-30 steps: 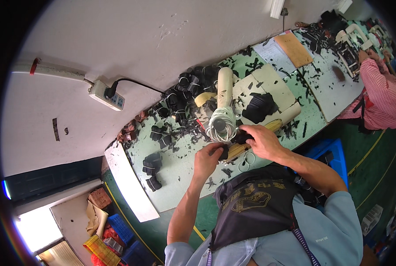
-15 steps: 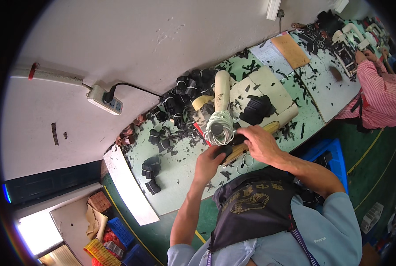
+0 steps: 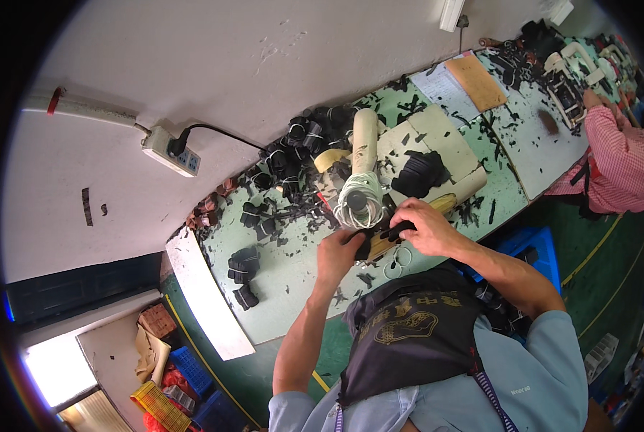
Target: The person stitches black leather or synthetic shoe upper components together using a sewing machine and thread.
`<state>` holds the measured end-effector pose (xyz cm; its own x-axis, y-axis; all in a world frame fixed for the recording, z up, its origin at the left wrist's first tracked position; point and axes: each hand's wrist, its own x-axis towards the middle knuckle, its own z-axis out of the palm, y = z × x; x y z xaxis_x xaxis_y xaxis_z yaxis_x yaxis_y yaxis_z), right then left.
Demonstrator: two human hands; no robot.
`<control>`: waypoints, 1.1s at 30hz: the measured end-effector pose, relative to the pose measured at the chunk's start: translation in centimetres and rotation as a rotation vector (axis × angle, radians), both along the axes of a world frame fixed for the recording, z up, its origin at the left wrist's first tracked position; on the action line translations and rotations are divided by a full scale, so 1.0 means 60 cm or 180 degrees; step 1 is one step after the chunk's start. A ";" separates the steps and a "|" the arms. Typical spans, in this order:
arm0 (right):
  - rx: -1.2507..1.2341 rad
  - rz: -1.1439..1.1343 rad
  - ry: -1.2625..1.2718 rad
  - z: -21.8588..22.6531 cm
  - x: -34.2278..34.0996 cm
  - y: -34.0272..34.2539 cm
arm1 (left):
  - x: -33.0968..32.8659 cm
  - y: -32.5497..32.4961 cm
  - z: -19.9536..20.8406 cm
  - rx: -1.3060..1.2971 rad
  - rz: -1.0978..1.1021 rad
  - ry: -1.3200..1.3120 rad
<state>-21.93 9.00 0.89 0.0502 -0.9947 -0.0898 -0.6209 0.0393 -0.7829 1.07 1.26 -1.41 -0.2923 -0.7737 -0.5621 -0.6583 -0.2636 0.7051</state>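
Observation:
My left hand [image 3: 336, 258] is closed on a black strip stack [image 3: 364, 246], pinched between thumb and fingers beside the front edge of a pale wooden board. Just right of it, my right hand [image 3: 431, 229] has its fingers curled on another small black piece [image 3: 400, 231]. Behind both hands stands a pale cylinder [image 3: 364, 147], with a thick coil of white bands [image 3: 359, 205] around its near end. Two loose white loops [image 3: 397, 263] lie below the hands. A larger pile of black pieces [image 3: 420, 173] sits on the board behind my right hand.
Banded black bundles [image 3: 244, 264] stand on the green table [image 3: 293, 309] at left; more are heaped by the wall. Black scraps litter the top. A power strip [image 3: 171, 153] hangs on the wall. A blue crate [image 3: 542, 259] is at right; a person in pink [image 3: 624, 162] works beyond.
My right hand's fingertips have drawn back toward me, and a black piece now shows under them. The black stack in my left hand is tipped more upright.

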 end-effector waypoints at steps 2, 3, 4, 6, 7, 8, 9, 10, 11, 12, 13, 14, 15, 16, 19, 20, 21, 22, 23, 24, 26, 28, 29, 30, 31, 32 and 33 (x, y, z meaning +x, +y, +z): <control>-0.0103 0.0081 0.0001 0.000 0.011 -0.004 | -0.026 0.004 -0.008 -0.0724 -0.0208 0.0020; -0.0092 0.0002 0.0235 -0.005 0.023 -0.006 | -0.032 0.004 -0.007 -0.0618 -0.0254 0.0019; -0.0079 -0.0078 0.0470 -0.008 0.031 -0.009 | -0.029 0.004 -0.001 -0.0630 -0.0272 0.0029; 0.0093 -0.0032 0.0594 0.004 0.030 -0.010 | -0.007 0.008 0.014 0.0109 -0.0065 0.0859; 0.0073 -0.0125 0.0588 0.011 0.026 -0.009 | 0.005 0.006 0.002 0.0361 0.0032 0.1106; 0.0042 -0.0205 0.0590 0.016 0.023 -0.006 | 0.012 0.004 0.004 0.0363 0.0046 0.1102; -0.0186 -0.0320 0.0357 0.014 0.020 -0.002 | 0.016 0.002 0.005 0.0325 0.0045 0.0905; -0.0180 -0.0307 0.0353 0.008 0.014 0.004 | 0.019 0.003 0.006 0.0288 0.0044 0.0708; -0.0139 -0.0227 0.0305 0.001 0.008 0.006 | 0.019 0.002 0.004 0.0236 0.0102 0.0637; -0.0099 -0.0149 0.0257 -0.003 0.004 0.005 | 0.018 0.001 0.004 0.0230 0.0102 0.0642; 0.0072 -0.0089 0.0163 -0.005 0.001 0.004 | 0.014 0.000 0.006 0.0182 0.0170 0.0515; 0.0072 -0.0087 0.0162 -0.002 0.001 0.003 | 0.012 0.002 0.007 0.0139 0.0241 0.0383; 0.0193 -0.0033 0.0065 0.001 0.002 0.000 | 0.003 0.001 0.008 0.0138 0.0241 0.0381; 0.0313 0.0019 -0.0034 0.003 0.004 -0.001 | -0.012 0.001 0.008 0.0073 0.0218 0.0354; -0.0142 0.0107 0.0150 -0.003 0.022 -0.009 | -0.030 0.007 -0.009 -0.0257 0.0105 0.0243; -0.0147 0.0090 0.0156 -0.005 0.027 -0.009 | -0.035 0.009 -0.013 -0.0475 0.0008 0.0176; -0.0096 0.0016 0.0320 -0.007 0.032 -0.009 | -0.031 0.012 -0.012 -0.0333 0.0038 0.0200; -0.0044 -0.0058 0.0483 -0.008 0.033 -0.009 | -0.025 0.012 -0.013 -0.0336 0.0023 0.0204; -0.0025 -0.0055 0.0558 -0.005 0.031 -0.007 | -0.012 0.016 -0.014 -0.0280 0.0084 0.0522; -0.0014 -0.0049 0.0552 0.000 0.029 -0.006 | 0.000 0.016 -0.017 -0.0224 0.0149 0.0839; -0.0059 -0.0271 0.0279 0.018 0.022 -0.002 | 0.007 0.015 -0.012 -0.0265 0.0122 0.0900; 0.0089 -0.0343 0.0173 0.018 0.011 0.001 | -0.007 0.008 0.017 -0.0337 0.0076 0.0457; 0.0031 -0.0173 0.0134 0.007 0.006 0.001 | -0.012 0.010 0.020 -0.0434 0.0178 0.0529; -0.0029 -0.0005 0.0097 -0.002 0.006 -0.001 | -0.021 0.011 0.023 -0.0447 0.0184 0.0524; -0.0043 0.0000 0.0092 -0.009 0.010 -0.003 | -0.031 0.011 0.026 -0.0552 0.0118 0.0338; -0.0188 0.0043 -0.0021 -0.013 0.016 -0.007 | -0.040 0.011 0.025 -0.0653 0.0044 0.0160; -0.0335 0.0085 -0.0134 -0.014 0.021 -0.011 | -0.043 0.012 0.013 -0.1030 -0.0093 0.0080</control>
<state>-20.68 8.34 0.06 0.0783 -0.9968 0.0177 -0.5873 -0.0605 -0.8071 -1.53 1.97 -0.62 -0.3276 -0.9022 -0.2807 -0.6437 -0.0043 0.7653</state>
